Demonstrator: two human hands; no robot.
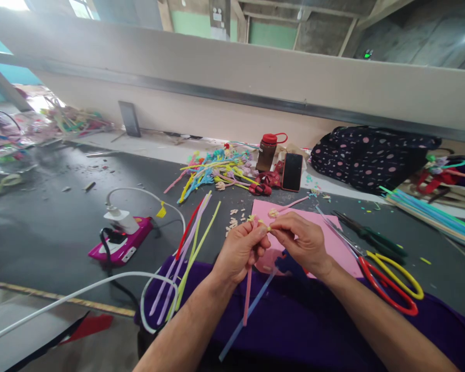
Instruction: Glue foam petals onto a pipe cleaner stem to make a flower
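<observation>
My left hand [238,250] is closed around a pink pipe cleaner [247,297], whose tail hangs below the fist. At its upper end, small yellow pieces [252,219] show above the fingers. My right hand [300,240] pinches a tiny yellow piece [269,228] against the left fingertips; its exact shape is partly hidden. Both hands are over a pink sheet [337,261]. A pink stem with a pale yellow head [275,212] lies on that sheet. Below the hands, a blue pipe cleaner [240,328] rests across purple cloth [201,336].
Scissors [387,289] and dark green-handled pliers [372,237] lie right. Loose stems [189,253] and a magenta power strip [135,240] sit left. Behind are a pile of colourful stems [217,170], a red-lidded bottle [266,155], a phone [292,172] and a patterned bag [364,157].
</observation>
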